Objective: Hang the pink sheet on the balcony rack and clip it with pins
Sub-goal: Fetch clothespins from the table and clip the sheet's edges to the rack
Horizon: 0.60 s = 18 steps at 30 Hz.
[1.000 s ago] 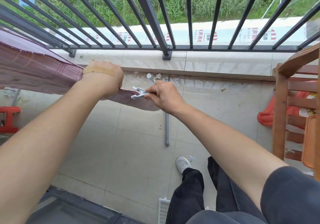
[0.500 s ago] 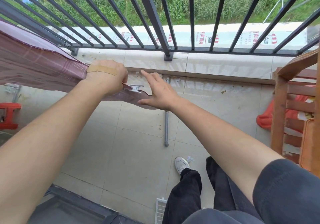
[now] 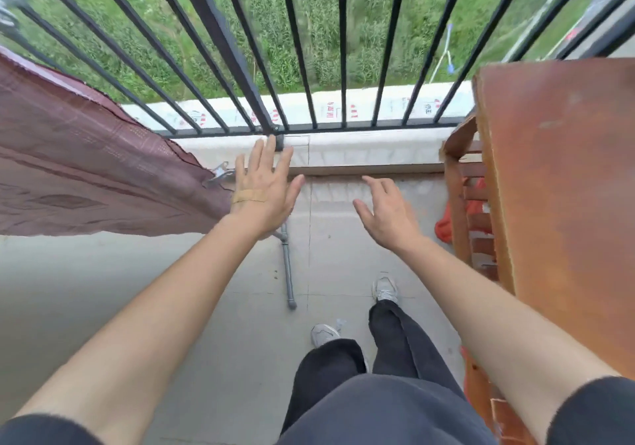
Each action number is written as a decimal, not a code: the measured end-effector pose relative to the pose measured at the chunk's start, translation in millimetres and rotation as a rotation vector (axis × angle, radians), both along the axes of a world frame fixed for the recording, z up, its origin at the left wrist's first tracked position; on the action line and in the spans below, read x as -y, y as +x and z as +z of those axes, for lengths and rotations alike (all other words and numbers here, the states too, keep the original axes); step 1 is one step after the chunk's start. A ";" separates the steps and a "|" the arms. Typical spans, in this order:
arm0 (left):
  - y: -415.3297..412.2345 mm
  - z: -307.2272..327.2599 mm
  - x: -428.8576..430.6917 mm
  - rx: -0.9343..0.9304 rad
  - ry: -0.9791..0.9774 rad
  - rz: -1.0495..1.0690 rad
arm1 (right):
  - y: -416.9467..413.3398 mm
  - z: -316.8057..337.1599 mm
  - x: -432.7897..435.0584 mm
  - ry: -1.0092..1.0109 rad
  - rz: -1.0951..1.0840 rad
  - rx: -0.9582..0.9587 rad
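The pink sheet (image 3: 86, 176) hangs stretched across the left of the view, its corner pointing to the middle. A white pin (image 3: 220, 173) is clipped on that corner. My left hand (image 3: 263, 190), with a plaster on its back, is spread flat just right of the pin and holds nothing. My right hand (image 3: 385, 211) hovers further right with loose fingers, empty. The rack line under the sheet is hidden by the fabric.
Black balcony railing (image 3: 240, 66) runs along the far side above a low ledge. A wooden shelf unit (image 3: 549, 187) stands at the right with a red bag (image 3: 445, 228) behind it. A grey pipe (image 3: 288, 273) lies on the tiled floor near my feet.
My left hand has let go of the sheet corner and opened flat. My right hand has left the pin and drifted right. The view has tilted up and rightward.
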<state>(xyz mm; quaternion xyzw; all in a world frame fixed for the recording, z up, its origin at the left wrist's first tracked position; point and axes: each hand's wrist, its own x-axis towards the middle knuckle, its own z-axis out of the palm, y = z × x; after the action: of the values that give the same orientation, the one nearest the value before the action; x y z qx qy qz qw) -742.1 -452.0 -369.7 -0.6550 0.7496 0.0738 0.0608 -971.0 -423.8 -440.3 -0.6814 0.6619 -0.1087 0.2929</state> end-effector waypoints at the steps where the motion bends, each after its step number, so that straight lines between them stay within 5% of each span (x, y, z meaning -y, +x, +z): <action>1: -18.7 -5.1 1.9 -0.031 0.017 -0.022 | -23.4 2.8 -12.3 -0.013 -0.059 -0.033; 11: -249.7 -31.0 -41.2 -0.128 0.151 -0.604 | -207.5 18.8 -175.3 0.078 -0.757 -0.211; 18: -352.1 -71.2 -118.8 -0.052 0.279 -0.867 | -250.0 -15.5 -280.2 0.317 -0.958 -0.240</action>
<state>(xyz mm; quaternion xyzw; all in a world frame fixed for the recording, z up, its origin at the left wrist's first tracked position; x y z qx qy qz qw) -1094.2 -333.3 -440.9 -0.2643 0.9387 0.1584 0.1548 -1221.0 -143.6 -455.7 -0.2570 0.9368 -0.0501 0.2322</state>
